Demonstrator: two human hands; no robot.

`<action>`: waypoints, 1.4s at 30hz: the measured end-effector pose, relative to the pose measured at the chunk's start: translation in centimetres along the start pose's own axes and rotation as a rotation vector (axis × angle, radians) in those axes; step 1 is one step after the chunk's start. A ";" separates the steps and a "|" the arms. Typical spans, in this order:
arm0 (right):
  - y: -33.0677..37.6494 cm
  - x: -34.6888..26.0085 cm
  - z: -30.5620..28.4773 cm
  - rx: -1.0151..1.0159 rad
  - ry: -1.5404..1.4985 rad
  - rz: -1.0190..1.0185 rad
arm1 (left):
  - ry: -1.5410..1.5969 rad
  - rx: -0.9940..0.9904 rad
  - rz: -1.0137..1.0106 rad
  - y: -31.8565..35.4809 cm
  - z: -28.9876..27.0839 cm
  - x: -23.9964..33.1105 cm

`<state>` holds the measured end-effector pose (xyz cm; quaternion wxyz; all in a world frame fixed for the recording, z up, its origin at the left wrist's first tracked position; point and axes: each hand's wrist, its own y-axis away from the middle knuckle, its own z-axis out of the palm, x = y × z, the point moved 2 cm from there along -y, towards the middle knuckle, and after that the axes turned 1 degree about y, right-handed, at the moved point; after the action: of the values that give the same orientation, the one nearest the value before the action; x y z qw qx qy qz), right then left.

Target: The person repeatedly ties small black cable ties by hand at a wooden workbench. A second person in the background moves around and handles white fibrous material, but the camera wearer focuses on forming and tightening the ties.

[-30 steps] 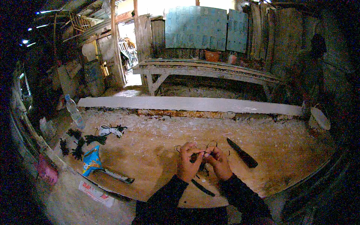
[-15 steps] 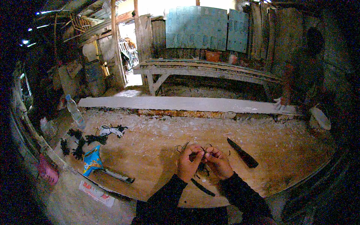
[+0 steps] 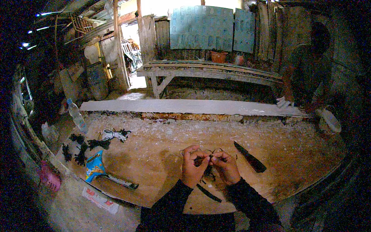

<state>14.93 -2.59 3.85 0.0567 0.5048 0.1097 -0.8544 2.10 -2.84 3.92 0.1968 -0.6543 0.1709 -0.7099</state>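
Since the earlier frames the two hands have stayed together over the near middle of the wooden surface, with hardly any shift; the person at the far right has leaned further in, and a pale gloved hand now rests on the long grey plank.

The left hand and right hand meet fingertip to fingertip, each grip pinched on a thin dark wire, which loops up in small arcs just beyond the fingers. It is fine, black and springy-looking. Its lower part is hidden behind the hands, so its full shape is unclear.

Just right of the hands lies a dark knife; a narrow black strip lies under the wrists. Well left of the hands are black cord bundles, a white-and-black cord bundle, a blue packet and a clear plastic bottle. The picture's edges fall into darkness, and the things there are hard to make out.
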 end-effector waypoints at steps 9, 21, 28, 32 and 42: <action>0.2 -0.3 0.1 0.004 0.106 -0.050 | -0.333 0.177 0.269 -0.2 0.0 0.6; -0.1 0.0 -0.5 -0.064 -0.250 0.244 | -0.194 -0.024 0.102 -0.1 -0.2 0.0; 0.7 -1.4 0.9 -0.065 -0.257 0.242 | -0.309 0.029 0.174 0.1 -0.3 0.5; 0.7 -1.3 0.9 -0.005 -0.224 0.203 | -0.273 0.007 0.158 0.0 -0.4 0.9; 0.2 -1.1 -0.2 -0.019 0.155 0.009 | 0.103 -0.115 -0.105 -0.1 -0.5 -0.7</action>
<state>15.66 -2.71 4.75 0.0568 0.5692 0.1196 -0.8115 1.64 -2.42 3.32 0.1123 -0.6351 0.1865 -0.7411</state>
